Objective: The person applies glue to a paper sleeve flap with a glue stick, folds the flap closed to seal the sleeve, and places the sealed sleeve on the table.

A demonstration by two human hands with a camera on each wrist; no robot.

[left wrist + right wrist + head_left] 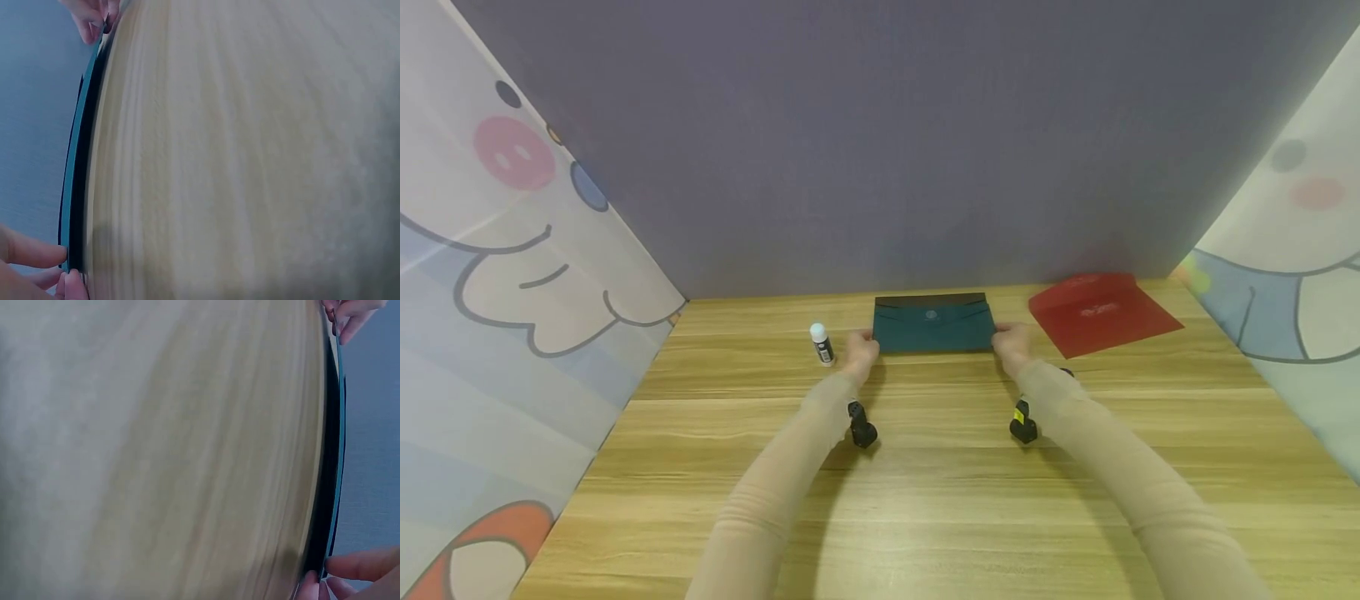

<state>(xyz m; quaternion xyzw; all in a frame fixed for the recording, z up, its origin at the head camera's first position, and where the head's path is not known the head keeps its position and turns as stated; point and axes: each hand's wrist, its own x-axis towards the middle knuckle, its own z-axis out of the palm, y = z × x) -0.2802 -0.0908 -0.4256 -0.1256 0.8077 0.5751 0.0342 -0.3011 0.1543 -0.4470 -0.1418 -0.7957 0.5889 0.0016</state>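
Observation:
A dark teal envelope [932, 329] with a small round emblem lies level between both hands at the back of the table. My left hand [859, 352] pinches its left end, and my right hand [1011, 346] pinches the right end. In the left wrist view the envelope [78, 150] appears edge-on as a thin strip, with the left thumb and fingers on its near end. From the right wrist the envelope [337, 456] is also seen edge-on, a dark band of shadow beside it.
A small white-capped bottle [822, 344] with a dark label is left of the left hand. To the right of the right hand lies a red envelope [1101, 312], spread on the wooden table [940, 500]. A grey panel [925, 167] rises behind the table.

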